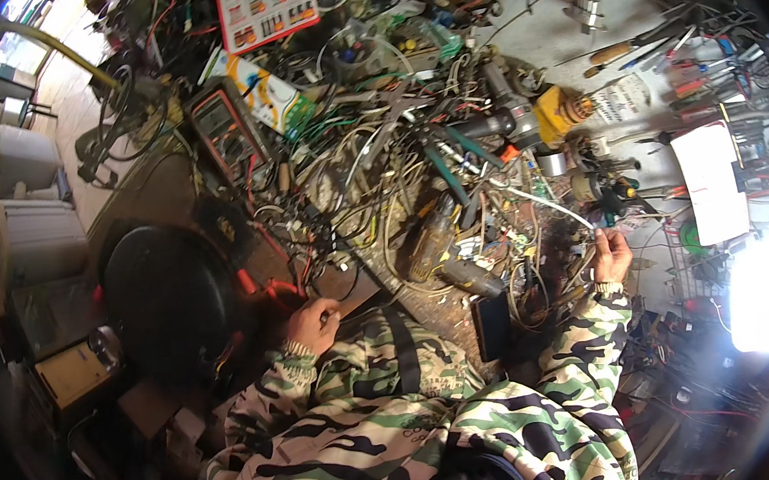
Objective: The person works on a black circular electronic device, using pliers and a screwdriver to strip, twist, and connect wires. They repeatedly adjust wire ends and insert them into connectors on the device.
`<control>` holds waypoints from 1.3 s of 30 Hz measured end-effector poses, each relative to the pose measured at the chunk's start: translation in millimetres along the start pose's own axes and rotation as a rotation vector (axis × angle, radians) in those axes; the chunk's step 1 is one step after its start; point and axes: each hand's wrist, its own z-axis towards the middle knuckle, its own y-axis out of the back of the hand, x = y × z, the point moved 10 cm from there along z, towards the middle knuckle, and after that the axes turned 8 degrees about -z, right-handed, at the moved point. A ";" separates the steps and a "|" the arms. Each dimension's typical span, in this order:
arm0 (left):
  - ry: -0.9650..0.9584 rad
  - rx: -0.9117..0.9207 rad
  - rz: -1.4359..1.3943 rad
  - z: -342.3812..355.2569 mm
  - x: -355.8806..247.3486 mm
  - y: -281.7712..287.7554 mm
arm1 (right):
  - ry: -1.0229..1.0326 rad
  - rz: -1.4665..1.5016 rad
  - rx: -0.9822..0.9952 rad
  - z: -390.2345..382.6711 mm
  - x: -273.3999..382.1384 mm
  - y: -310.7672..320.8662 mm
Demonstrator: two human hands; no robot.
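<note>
My right hand [611, 255] pinches the end of a white cable [544, 202], which runs from my fingertips up and left into the clutter on the bench. My left hand [315, 326] rests low at the bench's near edge with its fingers curled closed. Whatever it may hold is too small and dark to name. Just beyond it lies a red-handled tool [286, 292]. To the left of that hand sits a round black pan-like thing [168, 295]. A worn yellow-and-black power drill [436, 237] lies between my hands, below green-handled pliers [446, 170].
A multimeter [228, 133] with a red edge lies at the back left. Tangled wires [355, 182] and loose tools cover the bench. A dark flat rectangular object [493, 327] lies near my lap. Screwdrivers [692, 86] line the right side, beside a bright lamp [765, 294].
</note>
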 end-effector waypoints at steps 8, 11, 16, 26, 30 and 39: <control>0.018 0.032 -0.030 0.3 -13.0 -1.7 | -0.276 -0.391 0.191 -71.3 5.4 23.2; -0.042 0.093 -0.179 10.4 -61.8 -16.6 | -0.263 -0.226 0.261 -120.3 48.9 -15.3; -0.024 0.434 -0.471 26.6 -136.9 -88.0 | -0.393 0.014 0.494 -222.9 94.1 -141.6; 0.277 0.483 -0.679 13.6 -70.6 -108.0 | -0.037 -0.263 0.917 -279.5 124.3 -223.1; 0.185 0.440 -0.716 -13.5 -41.3 -113.9 | -0.244 -0.174 0.745 -272.4 111.2 -211.8; 0.093 0.451 -0.691 -23.0 -56.7 -94.7 | 0.460 -0.223 0.542 -299.4 200.0 -287.3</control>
